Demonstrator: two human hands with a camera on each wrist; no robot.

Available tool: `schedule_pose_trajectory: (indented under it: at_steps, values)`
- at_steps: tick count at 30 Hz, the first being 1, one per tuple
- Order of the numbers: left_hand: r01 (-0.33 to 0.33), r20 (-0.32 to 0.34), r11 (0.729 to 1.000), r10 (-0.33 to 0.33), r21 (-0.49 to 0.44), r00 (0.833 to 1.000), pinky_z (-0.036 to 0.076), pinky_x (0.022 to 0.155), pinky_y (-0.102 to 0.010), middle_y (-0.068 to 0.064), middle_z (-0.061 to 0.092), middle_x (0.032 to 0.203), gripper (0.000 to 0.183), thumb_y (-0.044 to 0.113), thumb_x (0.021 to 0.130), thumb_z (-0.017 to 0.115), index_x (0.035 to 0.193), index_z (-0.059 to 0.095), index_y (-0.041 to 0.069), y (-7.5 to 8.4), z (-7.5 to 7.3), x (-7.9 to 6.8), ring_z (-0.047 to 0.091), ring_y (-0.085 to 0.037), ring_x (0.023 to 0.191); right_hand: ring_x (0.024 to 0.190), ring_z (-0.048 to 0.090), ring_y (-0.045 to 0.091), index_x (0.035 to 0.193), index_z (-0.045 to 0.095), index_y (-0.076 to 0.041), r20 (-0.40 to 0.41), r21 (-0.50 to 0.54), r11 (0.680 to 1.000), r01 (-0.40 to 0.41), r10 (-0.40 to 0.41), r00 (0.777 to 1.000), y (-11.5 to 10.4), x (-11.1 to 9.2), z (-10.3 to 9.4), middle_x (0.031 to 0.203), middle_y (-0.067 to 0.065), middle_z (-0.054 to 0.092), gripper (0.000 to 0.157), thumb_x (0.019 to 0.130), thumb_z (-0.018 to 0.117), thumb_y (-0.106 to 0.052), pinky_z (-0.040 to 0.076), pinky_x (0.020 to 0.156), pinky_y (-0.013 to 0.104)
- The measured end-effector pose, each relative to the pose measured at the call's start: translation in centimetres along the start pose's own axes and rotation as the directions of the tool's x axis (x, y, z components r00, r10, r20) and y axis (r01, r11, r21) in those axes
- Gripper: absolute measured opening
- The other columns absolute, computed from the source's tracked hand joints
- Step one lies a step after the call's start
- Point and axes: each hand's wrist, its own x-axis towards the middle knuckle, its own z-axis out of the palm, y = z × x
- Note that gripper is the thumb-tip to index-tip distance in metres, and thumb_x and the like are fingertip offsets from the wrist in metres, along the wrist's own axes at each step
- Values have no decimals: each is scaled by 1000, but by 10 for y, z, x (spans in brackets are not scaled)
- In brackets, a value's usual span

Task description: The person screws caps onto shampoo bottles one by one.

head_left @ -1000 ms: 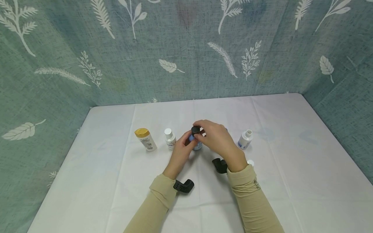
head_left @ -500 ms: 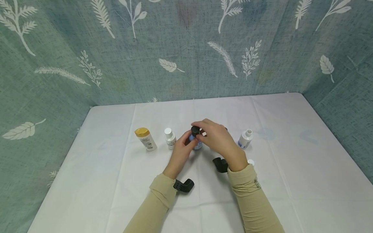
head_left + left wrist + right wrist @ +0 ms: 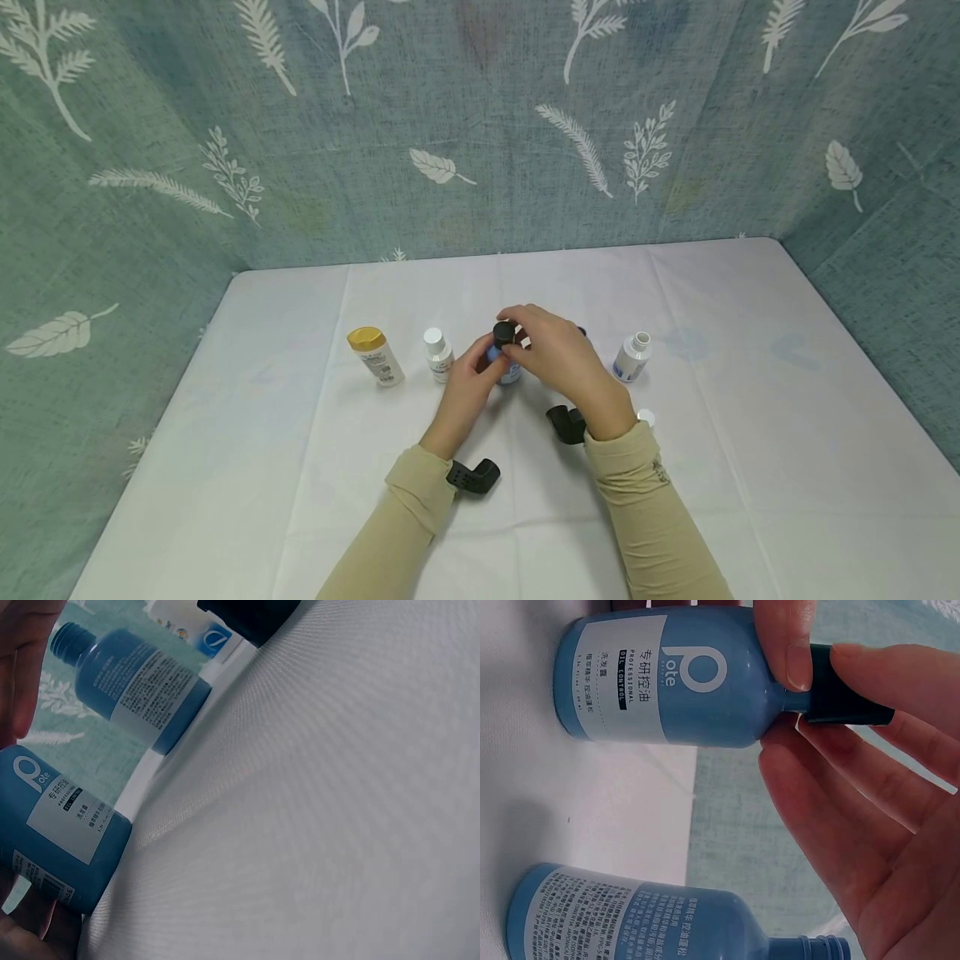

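A blue Pote shampoo bottle (image 3: pixel 511 375) stands upright on the table. My left hand (image 3: pixel 463 396) holds it around the shoulder and neck, and in the right wrist view a fingertip lies against the neck. The black cap (image 3: pixel 847 686) sits on top of that bottle, pinched between the thumb and fingers of my right hand (image 3: pixel 561 358). Beside it stands a second blue bottle (image 3: pixel 697 919), its threaded neck bare; the head view mostly hides it behind my right hand. How far down the cap sits cannot be told.
Left of my hands stand a white bottle with a white cap (image 3: pixel 438 357) and a white bottle with a gold cap (image 3: pixel 377 358). An uncapped white bottle (image 3: pixel 632 358) stands to the right. A loose white cap (image 3: pixel 646 418) lies near my right wrist. White cloth covers the table (image 3: pixel 787 400).
My right thumb and fingers have shifted slightly around the black cap. My left hand and the bottles remain in place.
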Motion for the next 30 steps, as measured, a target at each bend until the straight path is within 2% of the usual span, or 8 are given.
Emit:
schedule_pose_trajectory:
  at_steps: [3,6,11,14,20,23,30]
  values:
    - [-11,-3,1000,11,19,1000,39,93,-32,5,52,123,37,28,87,57,124,52,26,-6,0,2,47,-11,113,89,57,11,123,51,-17,19,-5,1000,-1,1,1000,0,0,-1,108,-3,57,49,78,69,-22,46,68,26]
    - [-2,0,1000,2,20,1000,37,95,-31,4,51,125,38,26,88,56,125,50,24,-3,0,1,45,-11,115,89,55,11,127,49,-19,42,-11,1000,19,-18,999,-1,-2,-2,110,-3,56,50,80,67,-20,46,69,27]
    - [8,5,1000,-8,9,1000,37,95,-33,-3,51,125,40,20,88,56,128,49,15,14,0,-4,45,-16,116,94,55,12,124,52,-17,59,-7,997,83,-82,995,-2,-2,-3,113,-1,55,43,83,62,-12,46,74,28]
    - [6,4,1000,-6,5,1000,38,95,-33,-3,51,125,41,21,88,57,127,49,15,15,0,-5,46,-16,115,95,55,13,121,55,-15,47,-11,996,93,-92,995,-3,-2,-3,113,-1,55,39,83,62,-10,46,75,29]
    - [-27,6,999,26,27,1000,39,93,-32,4,52,123,41,30,87,57,126,50,24,-3,-1,2,47,-13,113,94,56,14,119,56,-16,8,-2,999,50,-50,999,-2,-1,-1,109,0,57,38,82,65,-14,47,75,30]
    - [-25,8,1000,25,19,1000,40,92,-32,4,52,123,40,30,87,57,126,50,25,-6,-1,2,48,-14,112,92,56,14,118,57,-17,-11,0,1000,28,-28,1000,-2,-1,2,108,-1,56,37,82,65,-17,47,74,29]
    - [6,27,1000,-5,-25,1000,42,90,-32,0,52,122,38,16,88,55,126,50,18,16,-1,-7,48,-17,111,86,56,14,112,58,-17,-28,8,999,-50,50,998,-5,0,6,103,-1,54,36,79,69,-25,47,71,30]
